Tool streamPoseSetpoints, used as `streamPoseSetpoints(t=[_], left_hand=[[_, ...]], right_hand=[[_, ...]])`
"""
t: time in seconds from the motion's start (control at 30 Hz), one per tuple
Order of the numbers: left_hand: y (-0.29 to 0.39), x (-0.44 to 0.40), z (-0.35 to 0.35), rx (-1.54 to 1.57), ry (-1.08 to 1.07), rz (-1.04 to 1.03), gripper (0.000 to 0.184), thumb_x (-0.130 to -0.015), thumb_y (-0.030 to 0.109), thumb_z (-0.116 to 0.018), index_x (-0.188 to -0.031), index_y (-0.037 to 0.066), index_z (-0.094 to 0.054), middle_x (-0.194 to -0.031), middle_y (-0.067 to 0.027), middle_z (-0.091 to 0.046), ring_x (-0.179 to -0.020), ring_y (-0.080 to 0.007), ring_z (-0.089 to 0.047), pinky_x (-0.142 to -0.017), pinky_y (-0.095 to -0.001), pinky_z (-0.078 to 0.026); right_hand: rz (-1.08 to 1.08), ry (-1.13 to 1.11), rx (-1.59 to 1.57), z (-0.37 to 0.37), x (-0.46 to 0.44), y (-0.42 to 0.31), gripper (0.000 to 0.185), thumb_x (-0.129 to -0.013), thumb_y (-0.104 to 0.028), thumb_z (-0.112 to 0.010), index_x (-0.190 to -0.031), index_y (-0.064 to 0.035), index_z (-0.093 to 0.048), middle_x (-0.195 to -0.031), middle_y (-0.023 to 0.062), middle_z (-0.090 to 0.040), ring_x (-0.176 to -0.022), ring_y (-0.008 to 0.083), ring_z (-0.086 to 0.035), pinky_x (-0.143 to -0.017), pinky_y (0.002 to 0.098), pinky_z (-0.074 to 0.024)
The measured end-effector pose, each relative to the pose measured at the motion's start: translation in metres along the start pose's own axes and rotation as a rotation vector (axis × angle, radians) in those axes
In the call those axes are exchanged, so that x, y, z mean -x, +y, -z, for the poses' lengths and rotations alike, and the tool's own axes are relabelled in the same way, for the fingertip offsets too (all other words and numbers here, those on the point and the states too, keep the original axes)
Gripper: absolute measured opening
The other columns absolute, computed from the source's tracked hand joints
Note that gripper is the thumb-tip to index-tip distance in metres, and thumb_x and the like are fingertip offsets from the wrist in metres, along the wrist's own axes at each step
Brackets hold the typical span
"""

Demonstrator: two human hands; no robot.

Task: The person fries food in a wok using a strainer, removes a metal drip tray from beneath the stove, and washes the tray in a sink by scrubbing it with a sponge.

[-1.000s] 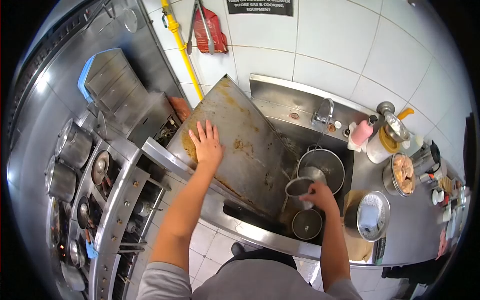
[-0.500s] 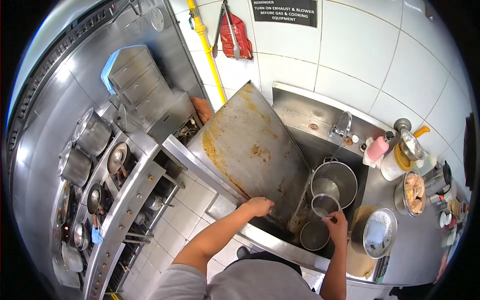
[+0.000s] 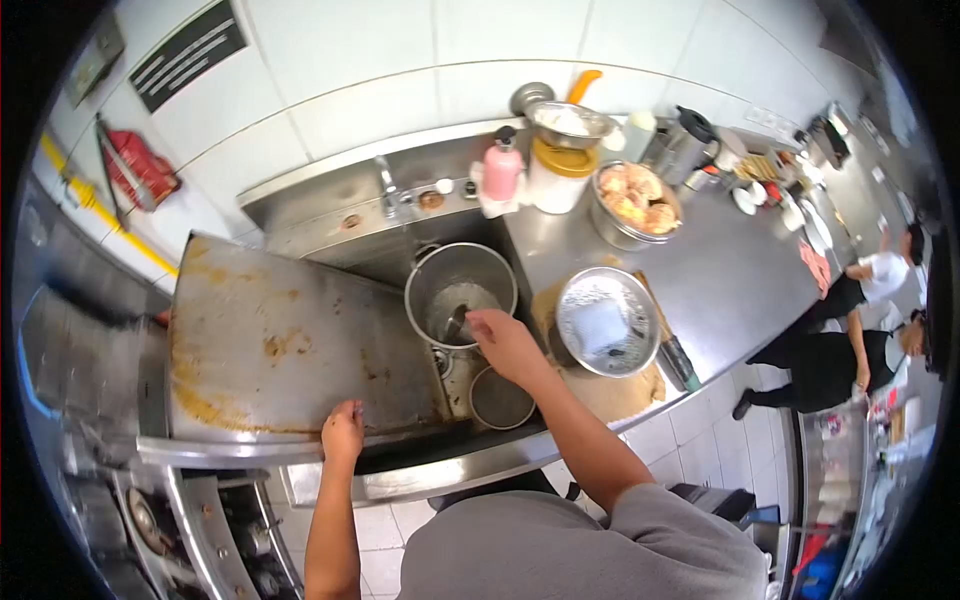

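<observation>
A large stained metal panel (image 3: 290, 340) lies tilted over the left part of the steel sink (image 3: 540, 440). My left hand (image 3: 343, 430) is closed at its lower rim, fingers curled over the edge. My right hand (image 3: 505, 345) reaches over a big metal pot (image 3: 412, 290) standing in the sink under the faucet (image 3: 388, 185). It pinches a small round cup (image 3: 457, 322), dipped inside the pot and partly hidden by the fingers. Whitish, cloudy liquid shows in the pot. Just in front of it stands a smaller round container (image 3: 500, 400).
Right of the sink, a metal bowl (image 3: 650, 340) holds suds and a pale block on brown cardboard (image 3: 610, 395). Behind are a pink pump bottle (image 3: 502, 170), a yellow-lidded tub (image 3: 560, 180) and a pot of food (image 3: 625, 232). Two people (image 3: 850, 350) stand far right.
My view has swung right, bringing in the counter and the two people. My right hand has moved the cup from above the smaller container into the big pot. My left hand stays at the panel's edge.
</observation>
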State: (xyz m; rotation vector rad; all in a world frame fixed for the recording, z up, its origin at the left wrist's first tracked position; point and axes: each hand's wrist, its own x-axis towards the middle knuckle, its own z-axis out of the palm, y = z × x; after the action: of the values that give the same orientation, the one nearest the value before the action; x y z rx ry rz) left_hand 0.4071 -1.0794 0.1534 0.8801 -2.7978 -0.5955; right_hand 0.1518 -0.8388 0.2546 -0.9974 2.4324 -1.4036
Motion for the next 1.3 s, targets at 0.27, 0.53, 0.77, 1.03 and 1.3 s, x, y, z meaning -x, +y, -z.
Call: streamPoseSetpoints(t=[0.27,0.53,0.77,1.03,1.3], left_hand=[[0.043,-0.026,-0.034,0.192,-0.133,-0.187,0.032,-0.080,0.011,-0.063,-0.112,0.008,-0.060,-0.127,-0.0150,-0.050,-0.107,-0.0348,-0.056,-0.090,-0.0402,-0.047],[0.084,-0.022,-0.068,0.428,-0.348,-0.225,0.038,-0.080,0.017,-0.067,-0.115,0.007,-0.060,-0.125,-0.0174,-0.052,-0.111,-0.0326,-0.055,-0.092,-0.0372,-0.046],[0.062,-0.012,-0.057,0.884,-0.629,0.169,0.034,-0.091,0.018,-0.059,-0.124,0.009,-0.056,-0.126,-0.0101,-0.057,-0.107,-0.0224,-0.058,-0.088,-0.0356,-0.048],[0.070,-0.037,0.000,1.903,-0.269,0.412,0.039,-0.095,0.019,-0.054,-0.131,0.007,-0.047,-0.132,-0.0110,-0.051,-0.109,-0.0254,-0.053,-0.092,-0.0399,-0.046],[-0.028,-0.029,0.256,0.080,0.835,-0.007,0.022,-0.088,0.014,-0.057,-0.108,0.003,-0.059,-0.109,-0.0199,-0.062,-0.098,-0.0330,-0.061,-0.084,-0.0411,-0.048]], right_hand=[[-0.060,-0.241,0.760,0.162,0.050,0.024,0.059,-0.075,-0.001,-0.063,-0.132,-0.0119,-0.050,-0.140,0.0127,-0.044,-0.129,0.0371,-0.040,-0.105,0.0456,-0.0370],[-0.146,-0.316,0.844,0.148,0.020,0.123,0.063,-0.071,-0.018,-0.070,-0.129,-0.0036,-0.048,-0.122,0.0235,-0.057,-0.106,0.0376,-0.058,-0.092,0.0444,-0.0471],[-0.472,0.026,-0.154,0.187,0.004,0.035,0.055,-0.075,-0.019,-0.068,-0.124,-0.0026,-0.052,-0.105,0.0109,-0.064,-0.094,0.0190,-0.059,-0.085,0.0326,-0.0465],[-0.331,-0.372,-0.205,-0.021,-0.032,-0.059,0.054,-0.075,-0.008,-0.067,-0.124,-0.0050,-0.045,-0.101,0.0074,-0.060,-0.084,0.0165,-0.057,-0.068,0.0306,-0.0483],[0.097,-0.286,-0.380,-0.255,-0.044,-0.171,0.045,-0.074,-0.010,-0.070,-0.115,-0.0042,-0.053,-0.110,0.0146,-0.059,-0.100,0.0308,-0.057,-0.087,0.0371,-0.0455]])
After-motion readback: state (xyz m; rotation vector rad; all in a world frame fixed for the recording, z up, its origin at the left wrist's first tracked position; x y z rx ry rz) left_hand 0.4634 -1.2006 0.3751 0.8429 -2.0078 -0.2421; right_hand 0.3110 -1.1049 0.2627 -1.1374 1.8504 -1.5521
